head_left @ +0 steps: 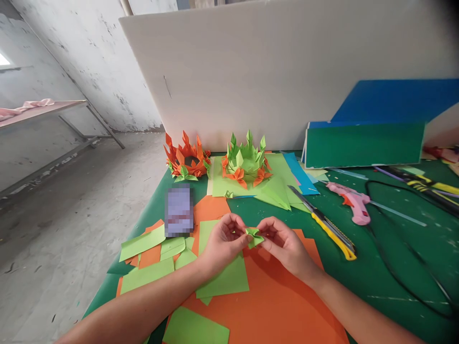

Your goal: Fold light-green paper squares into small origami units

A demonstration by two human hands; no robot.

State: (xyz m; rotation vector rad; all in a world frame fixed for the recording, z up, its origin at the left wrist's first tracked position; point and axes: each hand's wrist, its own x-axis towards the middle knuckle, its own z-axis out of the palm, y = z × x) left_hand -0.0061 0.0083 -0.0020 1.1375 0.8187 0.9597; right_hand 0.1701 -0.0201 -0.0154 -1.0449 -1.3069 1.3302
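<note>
Through the head camera I observe the left hand (229,241) and the right hand (285,243) each pinching a folded green paper piece (254,237) between thumb and fingers. The piece sits between the two sets of fingertips, in contact with both, above the orange sheet (279,301) that spreads toward the near edge of the table (258,208). I judge the step in hand to be shaping or creasing small folds; I cannot tell which. In my estimate, the next move calls for a light, steady pinch that leaves the flaps uncrushed. An orange paper crown (179,155) stands at the table's far left corner, a green paper crown (247,160) near the far edge. I locate the utility knife (324,224) and pink glue gun (356,205) toward the right edge, apart from both hands
</note>
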